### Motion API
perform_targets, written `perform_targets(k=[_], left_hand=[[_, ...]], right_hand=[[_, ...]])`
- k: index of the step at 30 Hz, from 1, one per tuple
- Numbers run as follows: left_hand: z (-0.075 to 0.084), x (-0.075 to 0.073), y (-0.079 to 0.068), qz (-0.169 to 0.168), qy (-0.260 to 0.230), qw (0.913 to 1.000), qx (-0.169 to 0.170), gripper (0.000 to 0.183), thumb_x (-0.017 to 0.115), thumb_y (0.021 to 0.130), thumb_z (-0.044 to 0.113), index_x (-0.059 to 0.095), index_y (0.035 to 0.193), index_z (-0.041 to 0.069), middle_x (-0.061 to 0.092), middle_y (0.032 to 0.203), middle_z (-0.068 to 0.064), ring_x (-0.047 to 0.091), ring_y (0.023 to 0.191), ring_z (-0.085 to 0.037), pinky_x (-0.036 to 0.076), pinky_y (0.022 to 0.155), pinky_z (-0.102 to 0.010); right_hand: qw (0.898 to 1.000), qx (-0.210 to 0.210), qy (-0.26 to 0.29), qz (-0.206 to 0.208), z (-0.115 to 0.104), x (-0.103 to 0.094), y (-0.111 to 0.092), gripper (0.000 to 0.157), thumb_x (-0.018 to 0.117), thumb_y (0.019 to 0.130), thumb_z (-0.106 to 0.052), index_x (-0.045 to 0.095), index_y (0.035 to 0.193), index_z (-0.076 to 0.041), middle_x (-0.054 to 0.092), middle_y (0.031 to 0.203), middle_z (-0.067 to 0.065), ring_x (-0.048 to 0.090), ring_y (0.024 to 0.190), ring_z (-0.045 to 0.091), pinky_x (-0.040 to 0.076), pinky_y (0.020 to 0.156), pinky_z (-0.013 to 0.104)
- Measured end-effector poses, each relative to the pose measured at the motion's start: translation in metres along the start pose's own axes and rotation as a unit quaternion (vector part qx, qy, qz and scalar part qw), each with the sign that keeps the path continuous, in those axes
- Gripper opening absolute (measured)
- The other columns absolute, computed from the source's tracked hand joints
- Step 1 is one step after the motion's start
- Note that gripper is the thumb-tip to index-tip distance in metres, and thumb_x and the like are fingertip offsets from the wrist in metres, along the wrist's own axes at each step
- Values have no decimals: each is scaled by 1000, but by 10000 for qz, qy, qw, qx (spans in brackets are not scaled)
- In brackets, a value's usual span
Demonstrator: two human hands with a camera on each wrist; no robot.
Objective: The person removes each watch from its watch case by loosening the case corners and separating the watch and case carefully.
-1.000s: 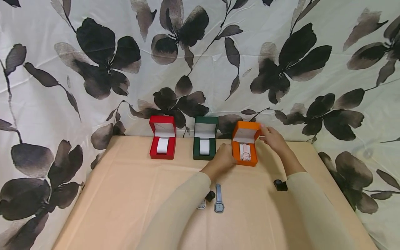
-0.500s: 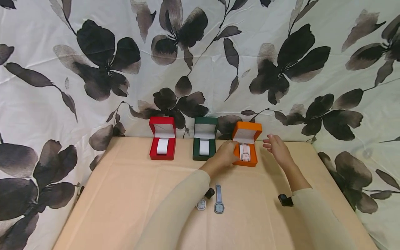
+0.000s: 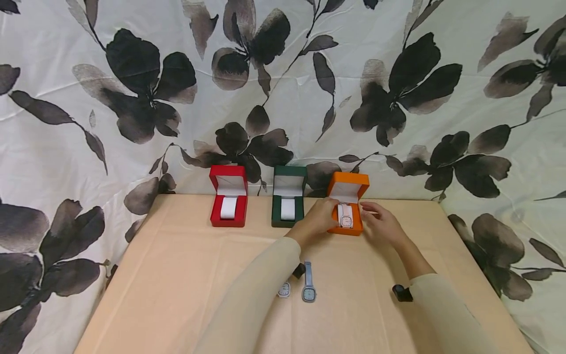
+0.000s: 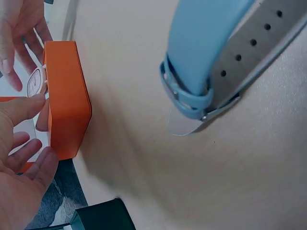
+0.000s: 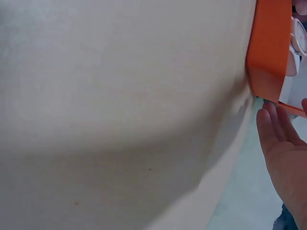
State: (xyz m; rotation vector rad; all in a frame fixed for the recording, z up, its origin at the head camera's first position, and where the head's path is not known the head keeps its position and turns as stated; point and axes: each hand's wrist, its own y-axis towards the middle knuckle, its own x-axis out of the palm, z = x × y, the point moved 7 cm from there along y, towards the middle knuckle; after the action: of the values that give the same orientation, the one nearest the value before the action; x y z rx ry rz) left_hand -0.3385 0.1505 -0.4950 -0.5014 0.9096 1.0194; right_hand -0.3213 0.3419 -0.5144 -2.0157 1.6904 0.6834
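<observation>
An orange watch box (image 3: 348, 231) stands with its lid raised and holds a white watch (image 3: 346, 221) on its cushion. My left hand (image 3: 316, 219) grips the box's left side, its thumb reaching over the edge beside the watch and its other fingers against the wall. On the other side, my right hand (image 3: 381, 221) has its fingertips right at the box's right edge. In the right wrist view its fingers (image 5: 288, 127) are nearly straight. A light blue watch (image 3: 309, 292) lies on the table, its strap (image 4: 201, 57) large in the left wrist view.
Left of the orange box stand an open green watch box (image 3: 276, 211) and an open red watch box (image 3: 215, 216), each with a white cushion. Another pale watch (image 3: 284, 290) lies partly hidden beside the left sleeve (image 3: 252, 295). A floral cloth (image 3: 309, 98) hangs behind the table (image 3: 177, 275).
My right hand has left the orange lid, moved back to the right, then come in low beside the box. My left hand has shifted slightly, its thumb side now over the box's edge.
</observation>
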Motion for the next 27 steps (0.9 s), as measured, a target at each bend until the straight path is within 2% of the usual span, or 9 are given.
perform_targets(k=[4, 10, 15, 22, 27], left_hand=[[0, 1, 2, 18, 29, 10000, 2, 58, 83, 88, 22, 60, 140, 10, 64, 136, -5, 59, 116, -16, 51, 108, -26], [1, 4, 5, 24, 423, 9991, 24, 57, 82, 89, 29, 63, 139, 11, 66, 136, -3, 58, 119, -21, 46, 110, -28], [2, 4, 6, -63, 628, 9980, -34, 57, 81, 89, 32, 63, 140, 12, 66, 136, -2, 58, 122, -20, 42, 112, -31], [1, 3, 9, -84, 395, 9990, -167, 56, 83, 88, 29, 64, 139, 14, 65, 138, -1, 56, 121, -20, 44, 111, -30], [1, 3, 11, -104, 453, 9988, -163, 57, 83, 88, 28, 64, 139, 14, 67, 134, -1, 57, 120, -20, 43, 111, -31]], right_hand=[[9999, 82, -85, -86, 2, 5, 0, 48, 52, 108, -21, 45, 154, -8, 50, 151, 27, 55, 132, 49, 47, 110, 62], [9998, -73, -178, -110, 3, 12, -1, 47, 59, 106, -18, 49, 150, -5, 54, 146, 28, 58, 128, 50, 49, 107, 60], [9995, -105, -274, -139, 1, 17, 1, 46, 61, 104, -12, 51, 148, -1, 57, 140, 31, 61, 124, 50, 54, 101, 58], [9990, 82, -439, -98, 3, 16, 3, 46, 60, 104, -12, 52, 147, -1, 58, 138, 30, 62, 123, 47, 58, 97, 52], [9990, 179, -394, -146, 4, 17, 4, 46, 59, 104, -11, 51, 148, 0, 56, 141, 32, 61, 125, 48, 55, 101, 56]])
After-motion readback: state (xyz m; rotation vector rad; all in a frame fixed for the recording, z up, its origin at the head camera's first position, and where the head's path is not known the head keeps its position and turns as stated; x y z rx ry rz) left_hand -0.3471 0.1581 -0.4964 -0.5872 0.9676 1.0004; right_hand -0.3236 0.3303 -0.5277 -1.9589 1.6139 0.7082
